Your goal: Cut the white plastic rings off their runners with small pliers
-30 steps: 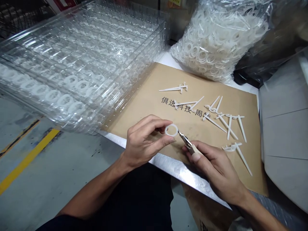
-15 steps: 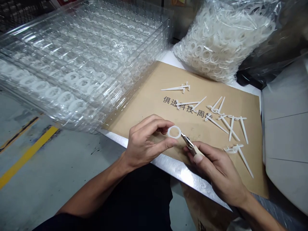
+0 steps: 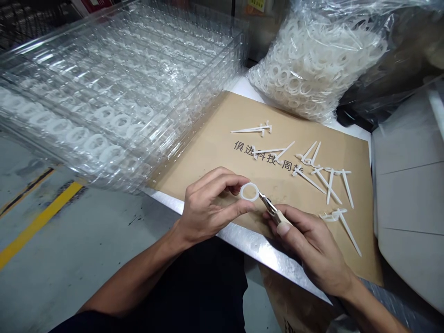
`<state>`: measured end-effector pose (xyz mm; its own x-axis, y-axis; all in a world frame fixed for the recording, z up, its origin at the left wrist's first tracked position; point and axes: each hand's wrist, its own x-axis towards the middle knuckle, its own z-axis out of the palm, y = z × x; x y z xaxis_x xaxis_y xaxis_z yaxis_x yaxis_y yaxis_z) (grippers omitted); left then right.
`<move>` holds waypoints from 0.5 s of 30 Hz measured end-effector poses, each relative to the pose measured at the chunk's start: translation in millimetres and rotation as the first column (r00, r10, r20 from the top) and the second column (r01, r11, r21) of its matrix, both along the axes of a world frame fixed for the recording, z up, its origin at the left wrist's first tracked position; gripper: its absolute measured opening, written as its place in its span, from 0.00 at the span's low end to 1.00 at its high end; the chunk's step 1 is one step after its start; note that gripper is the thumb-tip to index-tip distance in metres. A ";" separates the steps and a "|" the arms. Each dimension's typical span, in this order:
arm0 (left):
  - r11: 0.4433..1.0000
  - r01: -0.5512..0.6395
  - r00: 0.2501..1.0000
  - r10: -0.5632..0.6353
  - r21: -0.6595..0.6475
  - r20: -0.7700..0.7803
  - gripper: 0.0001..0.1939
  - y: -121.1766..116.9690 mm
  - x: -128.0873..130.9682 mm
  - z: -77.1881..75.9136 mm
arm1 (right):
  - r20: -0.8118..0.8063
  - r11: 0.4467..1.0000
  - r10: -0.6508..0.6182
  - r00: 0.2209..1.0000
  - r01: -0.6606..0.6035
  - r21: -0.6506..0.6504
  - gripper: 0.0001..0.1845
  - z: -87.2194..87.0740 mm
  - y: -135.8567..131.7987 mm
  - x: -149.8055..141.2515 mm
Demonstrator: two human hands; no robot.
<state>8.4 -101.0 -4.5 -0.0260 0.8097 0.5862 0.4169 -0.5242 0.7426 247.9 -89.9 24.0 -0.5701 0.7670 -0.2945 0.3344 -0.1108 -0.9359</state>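
My left hand (image 3: 208,206) pinches a small white plastic ring (image 3: 249,191) between thumb and fingers, just above the brown cardboard sheet (image 3: 215,138). My right hand (image 3: 308,245) is closed around small cutting pliers (image 3: 270,208) with pale handles. The metal tips of the pliers touch the ring's right edge. Both hands hover over the near edge of the table.
Several cut white plastic sprue sticks (image 3: 329,180) lie scattered on the cardboard. A clear bag full of white rings (image 3: 312,60) sits at the back. Stacked clear plastic trays (image 3: 114,92) holding rings fill the left. Grey sheets (image 3: 409,185) lie at right. The metal table edge (image 3: 256,249) runs below my hands.
The hands have stayed almost still, with the plier tips kept at the ring's right edge. The view has shifted slightly.
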 end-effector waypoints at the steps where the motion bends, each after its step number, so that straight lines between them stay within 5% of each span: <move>1: 1.000 -0.004 1.000 0.004 0.003 -0.003 0.15 -0.2 0.0 -0.3 | -0.004 1.000 0.002 1.000 -0.002 -0.002 0.19 0.3 0.0 0.1; 15: 0.999 0.023 0.992 -0.019 -0.031 0.122 0.14 2.0 3.3 -2.3 | -0.056 0.993 -0.109 0.992 0.106 -0.053 0.19 -8.9 -3.7 10.8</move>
<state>11.7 -99.0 -6.8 -0.0784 0.8294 0.5532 0.3112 -0.5068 0.8039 258.7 -93.6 15.1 -0.5025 0.8100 -0.3023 0.2631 -0.1898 -0.9459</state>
